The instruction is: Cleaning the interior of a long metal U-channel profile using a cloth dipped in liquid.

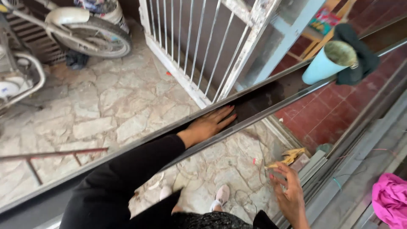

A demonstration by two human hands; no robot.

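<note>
My left hand lies flat, fingers together, inside a long dark metal channel that runs diagonally from lower left to upper right. A black sleeve covers that arm. My right hand hovers at the lower right with fingers spread, holding nothing, close to a stack of grey metal profiles. A light blue tube with a black cloth rests on the channel's far end.
A white barred gate stands beyond the channel. A bicycle wheel is at the upper left on the stone paving. A pink cloth lies at the lower right. Yellowish scraps lie near my right hand. A rusty bar crosses the left.
</note>
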